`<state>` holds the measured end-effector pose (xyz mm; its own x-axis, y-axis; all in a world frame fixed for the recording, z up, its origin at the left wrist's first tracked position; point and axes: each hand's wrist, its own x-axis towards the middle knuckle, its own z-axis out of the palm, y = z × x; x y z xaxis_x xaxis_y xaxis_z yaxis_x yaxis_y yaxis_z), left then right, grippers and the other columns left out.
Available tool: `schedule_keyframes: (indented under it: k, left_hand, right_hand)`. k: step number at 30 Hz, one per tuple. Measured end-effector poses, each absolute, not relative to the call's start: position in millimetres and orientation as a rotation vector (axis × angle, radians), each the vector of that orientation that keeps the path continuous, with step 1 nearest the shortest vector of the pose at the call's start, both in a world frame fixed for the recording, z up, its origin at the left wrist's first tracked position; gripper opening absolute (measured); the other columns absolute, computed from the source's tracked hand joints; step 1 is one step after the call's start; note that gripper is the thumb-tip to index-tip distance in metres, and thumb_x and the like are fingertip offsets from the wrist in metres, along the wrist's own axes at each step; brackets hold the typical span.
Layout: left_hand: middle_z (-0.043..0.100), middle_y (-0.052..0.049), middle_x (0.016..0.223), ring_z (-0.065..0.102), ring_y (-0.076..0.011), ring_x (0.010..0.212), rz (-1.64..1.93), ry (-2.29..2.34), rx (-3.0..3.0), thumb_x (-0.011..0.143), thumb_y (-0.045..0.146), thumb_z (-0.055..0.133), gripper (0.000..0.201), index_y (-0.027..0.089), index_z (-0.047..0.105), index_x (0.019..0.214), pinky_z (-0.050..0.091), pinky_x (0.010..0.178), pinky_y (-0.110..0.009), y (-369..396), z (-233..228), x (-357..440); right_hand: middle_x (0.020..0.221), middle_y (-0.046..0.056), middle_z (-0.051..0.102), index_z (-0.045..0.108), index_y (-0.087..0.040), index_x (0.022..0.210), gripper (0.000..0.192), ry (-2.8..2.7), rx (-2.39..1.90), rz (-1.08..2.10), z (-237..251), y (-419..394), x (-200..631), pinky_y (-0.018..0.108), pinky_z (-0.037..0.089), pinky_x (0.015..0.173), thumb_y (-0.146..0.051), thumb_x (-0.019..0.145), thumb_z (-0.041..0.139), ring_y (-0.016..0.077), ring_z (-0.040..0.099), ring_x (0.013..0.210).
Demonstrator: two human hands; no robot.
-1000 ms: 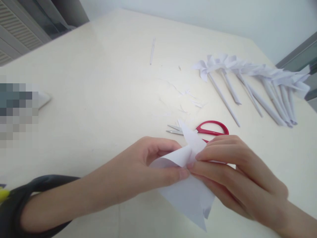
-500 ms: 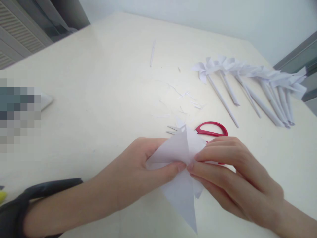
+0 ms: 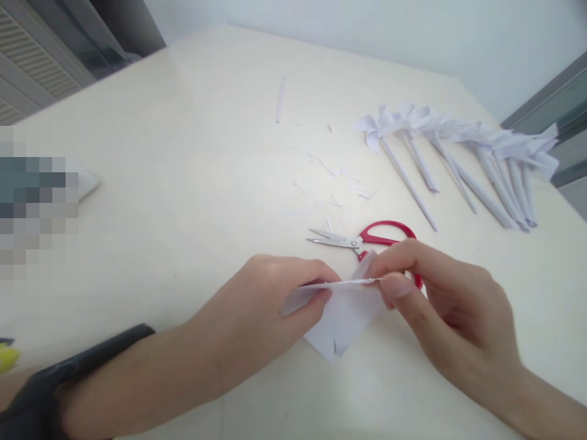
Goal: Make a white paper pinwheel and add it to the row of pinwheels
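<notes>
A white sheet of paper [image 3: 345, 315], folded and with a small slit near its lower corner, is held between my two hands. My left hand [image 3: 275, 299] pinches its left part between thumb and fingers. With thumb and forefinger, my right hand [image 3: 440, 311] grips the paper's right end. Just beyond the paper lie scissors with red handles [image 3: 354, 242], blades parted and pointing left; my right hand covers part of the handles.
Several white paper pinwheels on rolled paper sticks [image 3: 408, 183] lie in a row at the back right. Thin paper scraps [image 3: 358, 189] are scattered past the scissors. A thin paper roll [image 3: 280, 101] lies farther back. Something yellow [image 3: 8, 357] sits at the left edge.
The paper has been turned, so its upper edge now shows edge-on. My right hand has shifted its grip to the right end, and more of the scissors shows.
</notes>
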<state>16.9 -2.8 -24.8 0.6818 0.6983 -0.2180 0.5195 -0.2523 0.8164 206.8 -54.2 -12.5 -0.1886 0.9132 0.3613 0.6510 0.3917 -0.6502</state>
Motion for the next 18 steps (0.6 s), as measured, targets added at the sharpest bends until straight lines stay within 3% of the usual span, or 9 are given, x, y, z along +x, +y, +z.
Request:
schedule_keyframes:
  k: [4,8,11,18]
  left_hand:
    - [0.069,0.007,0.098,0.063,-0.0128,0.083,0.334,0.967,2.193,0.091,0.030,0.042,0.020,0.029,0.061,0.098,0.043,0.070,-0.022,-8.1,-30.8,13.9]
    - [0.069,0.004,0.100,0.064,-0.0133,0.083,0.385,0.933,2.329,0.091,0.025,0.043,0.019,0.027,0.059,0.101,0.042,0.071,-0.024,-7.2,-34.1,11.1]
    - [0.071,0.005,0.096,0.064,-0.0134,0.080,0.373,0.951,2.301,0.092,0.027,0.041,0.021,0.027,0.061,0.098,0.042,0.068,-0.023,-5.0,-32.1,11.5]
    - [0.070,0.011,0.102,0.066,-0.0089,0.083,0.416,0.968,2.379,0.090,0.028,0.046,0.019,0.032,0.059,0.104,0.044,0.067,-0.016,-3.4,-34.2,8.2]
  right_hand:
    - [0.053,-0.004,0.050,0.058,-0.020,0.067,0.026,-1.856,-1.360,0.622,-5.2,-56.4,206.3,0.021,0.032,0.039,-0.025,0.090,0.046,0.0069,0.044,0.048]
    - [0.061,-0.002,0.054,0.057,-0.020,0.066,0.027,-1.757,-1.393,1.025,-3.8,-54.2,206.2,0.021,0.035,0.043,-0.032,0.088,0.049,0.0094,0.048,0.056]
    - [0.058,-0.003,0.048,0.056,-0.020,0.065,0.025,-1.653,-1.467,1.245,-5.2,-52.3,206.6,0.021,0.032,0.041,-0.032,0.087,0.052,0.0090,0.043,0.052]
    - [0.059,-0.001,0.049,0.061,-0.023,0.069,0.031,-1.672,-1.396,1.179,-6.3,-48.6,214.6,0.021,0.033,0.041,-0.038,0.091,0.044,0.0107,0.048,0.056]
